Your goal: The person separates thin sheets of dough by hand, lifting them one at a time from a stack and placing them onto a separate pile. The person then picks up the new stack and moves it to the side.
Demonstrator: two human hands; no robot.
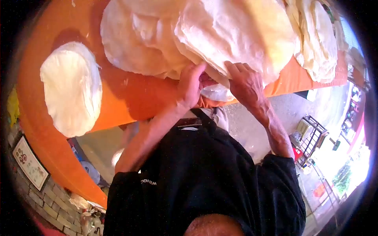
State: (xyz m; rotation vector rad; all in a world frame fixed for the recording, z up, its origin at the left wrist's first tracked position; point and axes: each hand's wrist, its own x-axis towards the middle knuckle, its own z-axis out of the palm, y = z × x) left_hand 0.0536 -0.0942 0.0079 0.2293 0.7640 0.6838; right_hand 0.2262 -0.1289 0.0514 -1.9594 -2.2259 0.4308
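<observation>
A large, rounded stack of thin pale sheets [240, 35], whether dough or fabric I cannot tell, lies at the top of the view with wrinkled, layered edges. My left hand [191, 84] is at its near edge, thumb up against the sheets and fingers curled partly underneath. To the right, my right hand [247, 83] is closed on the same edge, its thumb and fingers pinching the layers. Beneath, between the hands, a lighter flap [217, 93] hangs at the table's edge. Another wide pale sheet [138, 43] lies to the left, partly under the stack.
The table has an orange cover [114, 106]. A separate oval pile of pale sheets [71, 88] lies at its left, and folded ones [317, 43] at the right. A metal rack [311, 137] stands on the floor at right. A framed sign [30, 162] is at lower left.
</observation>
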